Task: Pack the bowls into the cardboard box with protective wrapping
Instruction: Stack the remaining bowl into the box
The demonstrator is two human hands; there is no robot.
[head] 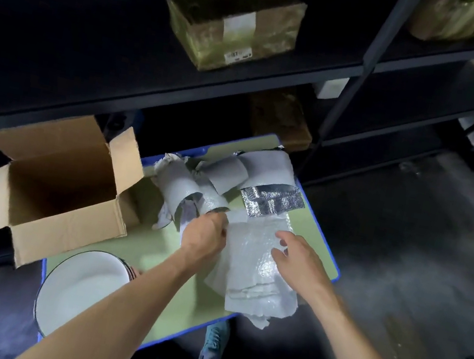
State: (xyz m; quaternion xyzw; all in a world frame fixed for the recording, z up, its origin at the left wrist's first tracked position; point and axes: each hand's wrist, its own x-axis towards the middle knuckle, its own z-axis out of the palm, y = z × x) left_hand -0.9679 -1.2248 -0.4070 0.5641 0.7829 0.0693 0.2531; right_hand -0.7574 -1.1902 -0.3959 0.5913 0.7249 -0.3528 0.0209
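An open, empty cardboard box (58,195) stands at the left end of a small green table (160,248). White bowls (80,288) are stacked at the table's near left corner, partly behind my left forearm. Grey foam wrapping rolls (224,174) and a silver foil piece (271,199) lie at the far side. A flat foam sheet (254,274) lies in the middle. My left hand (204,233) pinches the sheet's upper left edge. My right hand (297,259) hovers over the sheet's right side with fingers spread.
Dark metal shelving (182,87) rises behind the table, carrying taped cardboard boxes (235,17). The table's blue rim (337,269) ends at grey concrete floor on the right. My shoe (215,337) shows under the near edge.
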